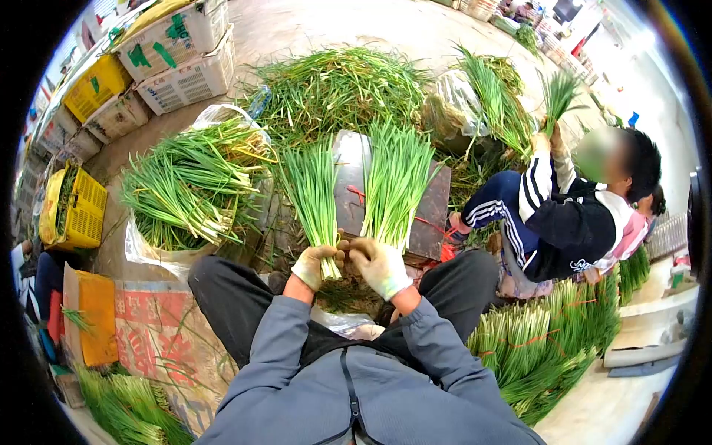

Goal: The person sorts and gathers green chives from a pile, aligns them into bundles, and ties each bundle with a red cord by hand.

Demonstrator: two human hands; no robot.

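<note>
My left hand [315, 263], in a pale work glove, is wrapped round the lower stems of a bunch of Chinese chives [311, 194]. The leaves point away from me and the pale stem ends stick out below the fist. My right hand [380, 268], gloved too, is beside it with thumb and fingers pressed together near the stems. What its fingertips hold, if anything, is too small to tell. A second bunch of chives [397, 182] lies on the dark box [428, 236] just beyond my right hand. Red ties [356, 194] lie on the box.
Loose chives [196, 185] are heaped on plastic at left; a larger green pile [337, 89] lies ahead. At right a seated co-worker [571, 215] holds a bunch [558, 96]. Tied bundles [545, 334] stand near my right knee. Crates [182, 78] are stacked at back left.
</note>
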